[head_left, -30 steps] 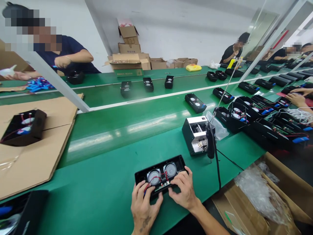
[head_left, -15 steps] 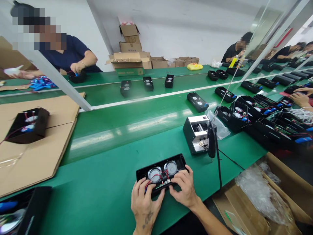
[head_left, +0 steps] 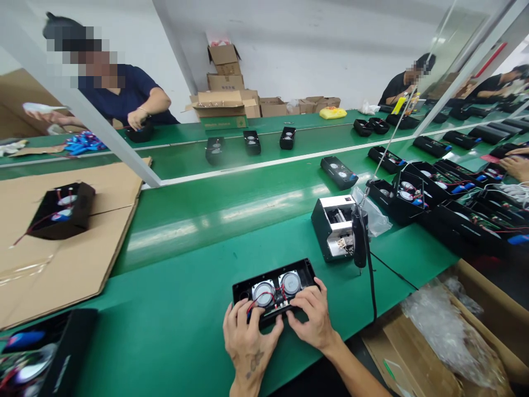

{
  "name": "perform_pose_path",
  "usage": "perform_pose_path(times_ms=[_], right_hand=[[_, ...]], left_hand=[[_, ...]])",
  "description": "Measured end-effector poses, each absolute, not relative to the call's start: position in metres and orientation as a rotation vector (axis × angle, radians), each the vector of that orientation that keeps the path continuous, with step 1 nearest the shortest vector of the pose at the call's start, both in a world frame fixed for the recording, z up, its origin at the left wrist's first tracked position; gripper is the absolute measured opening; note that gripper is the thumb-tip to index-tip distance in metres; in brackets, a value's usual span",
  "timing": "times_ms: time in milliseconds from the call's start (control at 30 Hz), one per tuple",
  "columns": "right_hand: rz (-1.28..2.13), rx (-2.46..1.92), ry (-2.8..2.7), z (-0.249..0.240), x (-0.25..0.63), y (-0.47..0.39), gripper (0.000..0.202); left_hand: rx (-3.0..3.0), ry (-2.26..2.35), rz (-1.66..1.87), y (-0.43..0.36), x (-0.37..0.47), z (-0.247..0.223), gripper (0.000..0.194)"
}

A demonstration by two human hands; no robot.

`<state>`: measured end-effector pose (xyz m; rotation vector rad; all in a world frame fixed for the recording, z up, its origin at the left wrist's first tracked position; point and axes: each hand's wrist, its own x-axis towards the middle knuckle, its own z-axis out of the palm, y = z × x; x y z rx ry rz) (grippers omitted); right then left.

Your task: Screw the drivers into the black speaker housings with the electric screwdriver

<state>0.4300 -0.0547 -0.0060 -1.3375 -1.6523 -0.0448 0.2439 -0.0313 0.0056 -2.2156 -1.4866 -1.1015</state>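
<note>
A black speaker housing (head_left: 270, 275) lies on the green bench in front of me, its open side up. Inside it sit two round speakers, the left speaker (head_left: 263, 294) and the right speaker (head_left: 290, 283), with red and black wires running between them. My left hand (head_left: 248, 331) grips the near left side, fingers over the rim and thumb along the outer wall. At the near right side, my right hand (head_left: 312, 314) has its fingers inside the rim and its thumb against the outside. The fingers partly hide a circuit board along the near wall.
Beyond the housing stands a black and silver screw feeder (head_left: 336, 229), with an electric screwdriver (head_left: 360, 237) hanging beside it. Several housings (head_left: 471, 223) crowd the right. Cardboard (head_left: 74, 259) carries another housing at left. An open carton (head_left: 446, 342) holds plastic wrap. Co-workers sit across the line.
The view has shifted slightly, so the scene sits a little farther right. Both hands stay on the speaker housing with almost the same grip. The co-worker at the left has moved a hand slightly.
</note>
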Motion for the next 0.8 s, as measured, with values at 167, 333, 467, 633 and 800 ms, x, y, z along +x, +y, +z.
perform_pose_path(times_ms=[167,333,467,633,800], right_hand=[[-0.033,-1.333,-1.649,-0.006,0.431,-0.055,0.013],[-0.022,-1.309,-1.648,-0.004,0.430,-0.054,0.012],[0.035,-1.246,-1.652,-0.002,0.433,-0.057,0.019],[-0.041,-1.301,-1.322,-0.010,0.457,-0.064,0.024],[0.147,-1.439,-1.251,-0.025,0.475,-0.063,0.029]], left_hand=[[-2.202,-1.486,-1.096,-0.030,0.241,0.006,0.021],[-2.235,-1.450,-1.096,-0.030,0.238,0.003,0.019],[-2.220,-1.495,-1.077,-0.028,0.238,0.001,0.019],[-2.453,-1.338,-1.211,-0.011,0.205,-0.005,0.017],[-2.527,-1.165,-1.389,0.030,0.142,-0.027,0.042]])
